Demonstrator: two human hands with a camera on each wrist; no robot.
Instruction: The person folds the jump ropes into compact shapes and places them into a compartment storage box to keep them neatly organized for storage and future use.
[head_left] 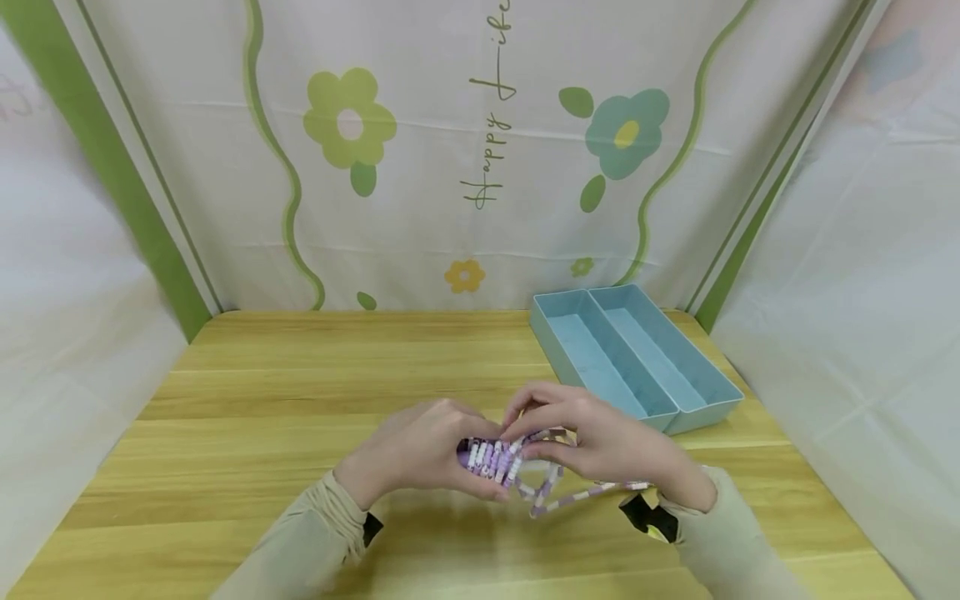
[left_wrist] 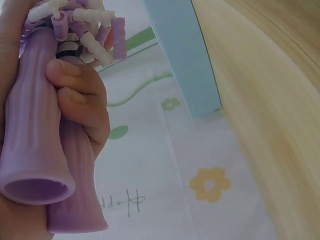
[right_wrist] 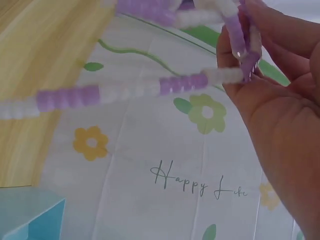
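A beaded jump rope with purple and white segments (head_left: 576,497) is between the two hands. My left hand (head_left: 427,446) grips its two purple handles (left_wrist: 37,125) side by side, fingers curled round them, with strands of beads bunched at their upper ends. From the right, my right hand (head_left: 600,429) pinches a stretch of the beaded cord (right_wrist: 182,84) between thumb and fingers, close beside the bunch. A loose loop hangs below the right hand, and one length trails towards the right wrist. Part of the bunch is hidden behind the fingers.
Behind the right hand stands a light blue tray (head_left: 708,414) with two long compartments, angled near the table's right edge. The wooden table (head_left: 300,375) meets a printed white curtain (head_left: 420,225) at the back, and more curtain hangs on both sides.
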